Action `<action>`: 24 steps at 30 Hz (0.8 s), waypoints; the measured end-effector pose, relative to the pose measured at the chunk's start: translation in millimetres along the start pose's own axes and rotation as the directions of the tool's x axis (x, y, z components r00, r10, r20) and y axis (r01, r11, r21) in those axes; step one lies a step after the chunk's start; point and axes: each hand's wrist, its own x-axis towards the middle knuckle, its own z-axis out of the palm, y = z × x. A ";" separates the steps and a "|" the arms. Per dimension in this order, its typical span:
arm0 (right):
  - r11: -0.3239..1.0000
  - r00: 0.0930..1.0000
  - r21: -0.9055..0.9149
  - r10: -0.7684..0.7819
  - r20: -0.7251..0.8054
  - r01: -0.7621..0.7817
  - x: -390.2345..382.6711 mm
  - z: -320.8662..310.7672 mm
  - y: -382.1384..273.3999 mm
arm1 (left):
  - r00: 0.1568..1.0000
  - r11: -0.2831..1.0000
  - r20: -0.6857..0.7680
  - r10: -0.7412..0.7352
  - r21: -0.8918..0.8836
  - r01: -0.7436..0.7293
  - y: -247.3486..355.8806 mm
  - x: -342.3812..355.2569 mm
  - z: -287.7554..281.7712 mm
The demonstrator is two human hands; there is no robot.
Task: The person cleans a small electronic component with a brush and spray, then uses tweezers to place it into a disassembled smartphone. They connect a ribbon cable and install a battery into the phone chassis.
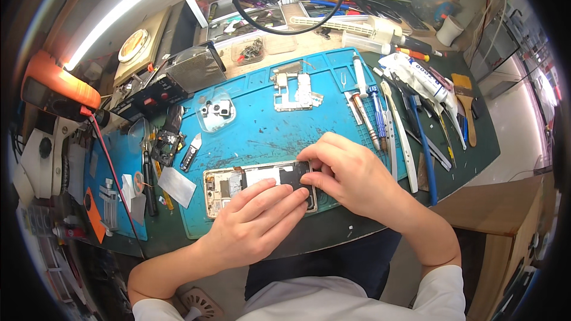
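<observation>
An opened smartphone with a pale gold frame lies on the blue mat in front of me, its inside facing up. Inside it are a white battery-like panel and a black sheet toward the right end. My left hand rests over the phone's lower edge, fingers stretched out and laid across the panel. At the right end, my right hand has its thumb and fingers bent together against the black sheet and frame; what they pinch is hidden. Farther back lie a metal phone bracket and small boards.
A clear dish holds small camera-like parts. Screwdrivers, tweezers and a brush crowd the right. Left are a craft knife, a white card and an orange multimeter. A black ring hangs above the far side.
</observation>
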 end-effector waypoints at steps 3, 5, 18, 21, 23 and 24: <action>0.999 1.000 0.024 0.027 0.001 -0.027 0.4 -1.5 -4.6 | 1.000 1.000 -0.004 -0.005 -0.019 0.005 -0.3 -0.2 -0.4; 0.997 0.997 0.036 0.070 0.024 -0.071 1.0 -3.2 -8.5 | 1.000 0.999 0.001 -0.020 -0.049 0.020 -0.4 -1.1 -1.7; 1.000 1.000 -0.016 -0.003 0.017 0.003 1.8 -4.8 -6.8 | 0.969 0.952 0.070 -0.235 -0.184 0.244 2.7 2.9 -11.8; 0.992 0.989 0.027 0.117 0.093 -0.120 6.9 -9.8 -14.9 | 0.954 0.928 0.121 -0.274 -0.228 0.296 2.0 4.1 -15.6; 0.989 0.978 0.033 0.140 0.154 -0.147 14.1 -12.6 -10.2 | 0.945 0.916 0.159 -0.287 -0.242 0.319 0.6 7.1 -20.5; 0.986 0.971 0.033 0.153 0.183 -0.161 17.0 -14.1 -7.7 | 0.951 0.922 0.155 -0.269 -0.246 0.301 -0.6 10.1 -23.0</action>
